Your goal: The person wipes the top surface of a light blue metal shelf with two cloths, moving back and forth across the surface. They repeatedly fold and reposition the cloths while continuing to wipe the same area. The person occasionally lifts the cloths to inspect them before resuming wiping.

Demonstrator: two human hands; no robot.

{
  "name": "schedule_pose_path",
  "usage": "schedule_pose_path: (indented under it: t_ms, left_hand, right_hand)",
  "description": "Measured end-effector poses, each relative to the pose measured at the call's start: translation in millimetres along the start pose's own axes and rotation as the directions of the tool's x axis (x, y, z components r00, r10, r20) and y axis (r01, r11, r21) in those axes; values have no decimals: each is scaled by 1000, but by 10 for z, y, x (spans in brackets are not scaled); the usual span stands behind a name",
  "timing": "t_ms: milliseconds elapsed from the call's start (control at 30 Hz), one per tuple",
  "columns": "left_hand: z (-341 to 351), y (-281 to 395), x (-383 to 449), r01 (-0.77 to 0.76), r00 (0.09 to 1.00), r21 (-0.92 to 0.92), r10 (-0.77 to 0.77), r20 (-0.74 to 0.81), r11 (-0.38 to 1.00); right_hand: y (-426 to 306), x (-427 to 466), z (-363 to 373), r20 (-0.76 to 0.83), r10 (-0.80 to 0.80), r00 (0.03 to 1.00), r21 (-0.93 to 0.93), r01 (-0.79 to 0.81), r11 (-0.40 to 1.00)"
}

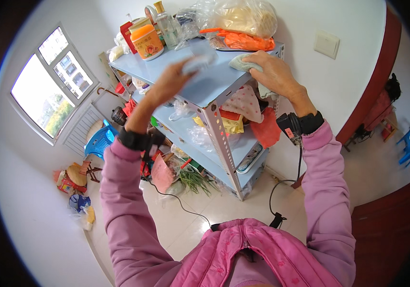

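Note:
My left hand (174, 79) is above the top board of a metal shelving rack (205, 88). It grips a pale, see-through object (199, 64), too blurred to name. At the board's right edge, my right hand (275, 73) holds a folded pale green cloth (240, 63) against the surface. Part of the cloth hangs below that hand. Behind my hands stand an orange-lidded plastic jar (147, 42) and a clear bottle with a gold cap (166, 27). An orange plastic bag (249, 39) lies under a clear bag of pale food (249, 18).
Lower shelves hold plastic bags, a spotted cloth (242, 102) and a red cloth (266, 127). Green leafy stalks (194, 181) stick out near the floor. Cables (183, 206) run from my wrist devices to my vest. A blue plastic chair (101, 140) stands left, by the radiator (82, 131).

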State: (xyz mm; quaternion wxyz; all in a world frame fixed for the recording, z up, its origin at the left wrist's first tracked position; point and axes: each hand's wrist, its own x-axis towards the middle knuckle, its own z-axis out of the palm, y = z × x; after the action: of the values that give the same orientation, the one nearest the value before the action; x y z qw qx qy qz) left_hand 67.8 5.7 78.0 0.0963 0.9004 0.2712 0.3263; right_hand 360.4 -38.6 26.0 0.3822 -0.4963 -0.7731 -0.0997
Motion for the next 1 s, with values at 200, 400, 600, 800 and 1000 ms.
schedule_pose_path:
  t_ms: [200, 400, 600, 800, 1000]
  left_hand:
    - [100, 254, -604, -14, 967, -316, 93, 237, 949]
    - [26, 334, -739, -123, 959, -305, 192, 208, 944]
    - [-125, 230, -1005, 10, 993, -453, 43, 106, 892]
    - [-411, -156, -1199, 269, 739, -746, -628, -246, 609]
    - [-537, -544, -1514, 330, 454, -832, -848, -275, 446]
  right_hand:
    - [32, 37, 38, 20, 14, 1000, 8, -14, 1000]
    - [23, 49, 28, 31, 20, 999, -38, -19, 999]
    - [10, 21, 12, 39, 40, 998, -27, -39, 999]
    - [12, 49, 12, 54, 51, 997, -6, -51, 999]
    - [-11, 48, -17, 31, 6, 1000, 9, -6, 1000]
